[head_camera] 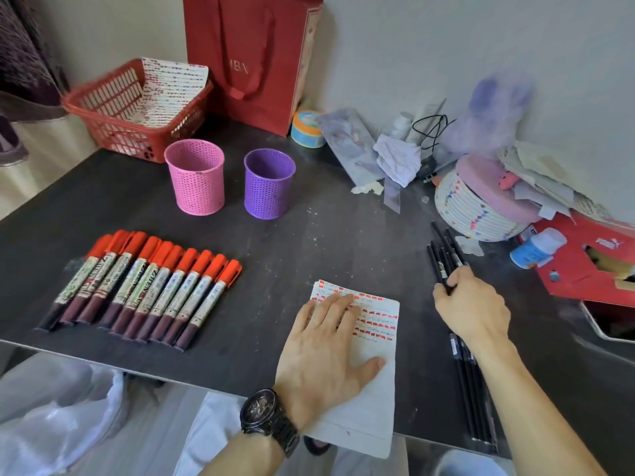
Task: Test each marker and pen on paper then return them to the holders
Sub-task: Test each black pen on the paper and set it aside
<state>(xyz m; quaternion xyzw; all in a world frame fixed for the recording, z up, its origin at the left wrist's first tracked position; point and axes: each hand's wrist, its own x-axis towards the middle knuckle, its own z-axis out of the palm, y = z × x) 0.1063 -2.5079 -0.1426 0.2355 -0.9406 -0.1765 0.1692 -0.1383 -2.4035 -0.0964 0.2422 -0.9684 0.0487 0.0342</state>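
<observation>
While legible: "ZHEN" markers (red-capped)

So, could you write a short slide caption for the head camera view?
Left hand flat on the test paper, right hand gripping black pens; red markers lie beside empty-looking holders.

Dark tabletop with pens, holders and clutter

The dark matte table bears a row of red-capped markers, a pink mesh cup, a purple mesh cup, red-marked white paper, slim black pens, a red plastic basket and a red paper bag.
</observation>
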